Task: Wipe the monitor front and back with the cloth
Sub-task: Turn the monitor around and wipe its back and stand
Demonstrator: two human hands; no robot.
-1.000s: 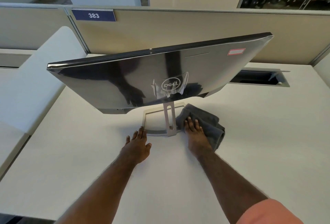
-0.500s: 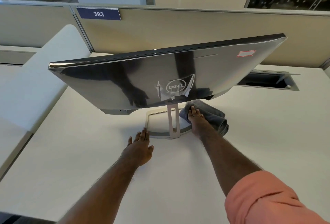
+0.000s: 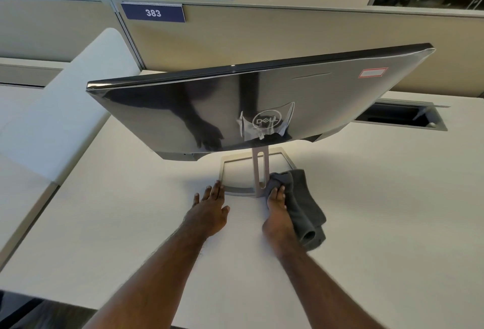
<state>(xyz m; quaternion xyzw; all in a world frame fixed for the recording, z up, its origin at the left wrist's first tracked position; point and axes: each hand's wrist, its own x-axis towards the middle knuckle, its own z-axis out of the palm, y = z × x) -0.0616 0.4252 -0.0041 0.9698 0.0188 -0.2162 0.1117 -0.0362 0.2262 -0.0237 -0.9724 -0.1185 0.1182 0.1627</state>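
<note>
On the white desk point(image 3: 366, 210) before us stands the monitor point(image 3: 262, 108), its glossy dark back turned toward us and tilted, the Dell logo point(image 3: 265, 120) just above the slim stand point(image 3: 259, 171), which rises from an open rectangular base point(image 3: 237, 189). Our left hand point(image 3: 209, 210) lies flat on the desk, fingers straight, fingertips touching the near left corner of that base. Our right hand point(image 3: 277, 210) presses the grey cloth point(image 3: 303, 208) with straight fingers against the foot of the stand; the cloth bunches out to the right of the hand. Behind the monitor runs a beige partition point(image 3: 288, 35) bearing a blue plate point(image 3: 153, 13) marked 383, and a cable slot point(image 3: 398, 119) opens in the desk at the far right
</note>
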